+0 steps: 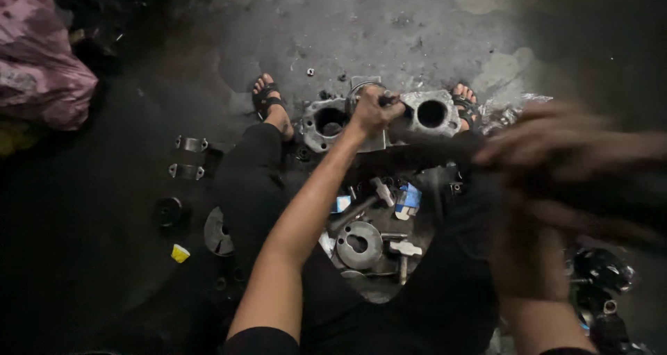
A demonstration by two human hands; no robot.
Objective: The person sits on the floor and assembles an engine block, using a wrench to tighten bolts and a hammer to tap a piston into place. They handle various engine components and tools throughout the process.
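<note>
A grey cast-metal housing (pixel 326 122) with two round bores lies on the concrete floor between my sandalled feet. My left hand (pixel 373 112) reaches down to its middle and is closed around a thin dark tool (pixel 389 100) at the top of the housing. My right hand (pixel 556 153) is raised close to the camera at the right. It is blurred by motion, with the fingers spread toward the left, and I cannot make out anything in it.
Between my legs lie a round metal plate (pixel 358 244), a hammer (pixel 363 203), a T-shaped tool (pixel 404 249) and small blue-and-white boxes (pixel 408 198). Two metal clamps (pixel 189 156) and a yellow cap (pixel 180 253) lie left. A pink bag (pixel 38 63) sits top left. Dark parts (pixel 601 278) lie right.
</note>
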